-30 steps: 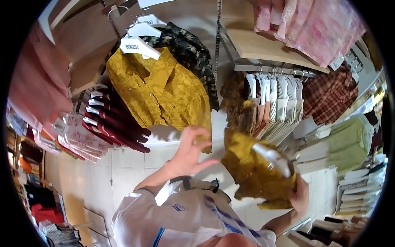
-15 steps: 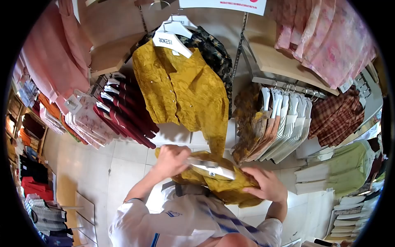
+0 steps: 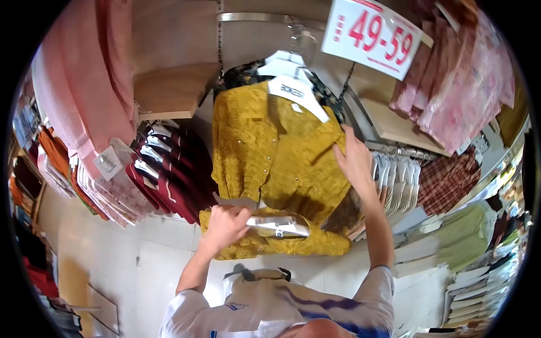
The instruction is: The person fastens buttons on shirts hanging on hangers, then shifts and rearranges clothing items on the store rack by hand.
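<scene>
My left hand is closed on one end of a white hanger that carries a mustard-yellow blouse, held low in front of my body. A second mustard-yellow blouse, with small buttons down its front, hangs from the rack on a white hanger with dark lettering. My right hand grips the shoulder edge of this hanging blouse, thumb over the cloth. Behind it shows a dark patterned garment on another white hanger.
Dark red garments hang at left beside a pink garment. A price sign is above right. Striped garments and a checked shirt hang at right. Wooden shelves flank the rack.
My right hand has left the held blouse and moved up to the hanging one. My left hand still holds the hanger. The view has shifted, bringing the price sign further into sight.
</scene>
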{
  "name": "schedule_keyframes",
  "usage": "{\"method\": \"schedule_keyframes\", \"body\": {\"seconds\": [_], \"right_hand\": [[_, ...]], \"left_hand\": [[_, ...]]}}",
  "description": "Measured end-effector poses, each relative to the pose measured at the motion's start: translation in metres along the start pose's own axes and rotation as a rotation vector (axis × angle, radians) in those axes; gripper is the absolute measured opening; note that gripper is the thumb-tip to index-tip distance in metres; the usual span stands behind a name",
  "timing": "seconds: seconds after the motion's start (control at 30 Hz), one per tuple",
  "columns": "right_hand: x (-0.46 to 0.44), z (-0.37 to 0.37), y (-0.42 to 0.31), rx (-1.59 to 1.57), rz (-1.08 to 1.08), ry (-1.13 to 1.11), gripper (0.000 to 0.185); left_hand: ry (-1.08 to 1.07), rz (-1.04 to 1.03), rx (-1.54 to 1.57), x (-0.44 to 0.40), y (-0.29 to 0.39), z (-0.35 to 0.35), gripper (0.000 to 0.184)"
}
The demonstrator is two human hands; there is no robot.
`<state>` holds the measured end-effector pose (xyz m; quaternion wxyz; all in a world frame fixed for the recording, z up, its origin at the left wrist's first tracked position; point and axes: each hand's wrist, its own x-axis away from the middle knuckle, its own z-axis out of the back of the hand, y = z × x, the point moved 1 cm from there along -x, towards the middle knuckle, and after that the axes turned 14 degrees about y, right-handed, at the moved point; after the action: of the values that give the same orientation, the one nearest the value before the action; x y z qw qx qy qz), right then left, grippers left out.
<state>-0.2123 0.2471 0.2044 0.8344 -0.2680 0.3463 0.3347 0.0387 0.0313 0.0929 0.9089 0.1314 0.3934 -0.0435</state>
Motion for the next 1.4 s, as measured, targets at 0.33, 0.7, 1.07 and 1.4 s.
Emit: {"method": "schedule_keyframes", "body": {"seconds": [0.33, 0.7, 1.07, 1.4], "right_hand": [[-0.008, 0.009, 0.030, 0.016, -0.091, 0.238, 0.041], [0.038, 0.057, 0.020, 0.052, -0.123, 0.430, 0.030], [0.189, 0.106, -0.024, 0.212, -0.319, 0.290, 0.022], [0.133, 0.090, -0.010, 0.188, -0.259, 0.180, 0.037]], "left_hand": [[0.018, -0.162, 0.274, 0.001, -0.050, -0.002, 0.019], [0.030, -0.252, 0.539, -0.013, -0.073, -0.006, 0.024], [-0.120, -0.316, 0.545, -0.015, -0.065, 0.001, 0.026], [0.048, -0.192, 0.271, -0.045, -0.067, 0.004, 0.018]]}}
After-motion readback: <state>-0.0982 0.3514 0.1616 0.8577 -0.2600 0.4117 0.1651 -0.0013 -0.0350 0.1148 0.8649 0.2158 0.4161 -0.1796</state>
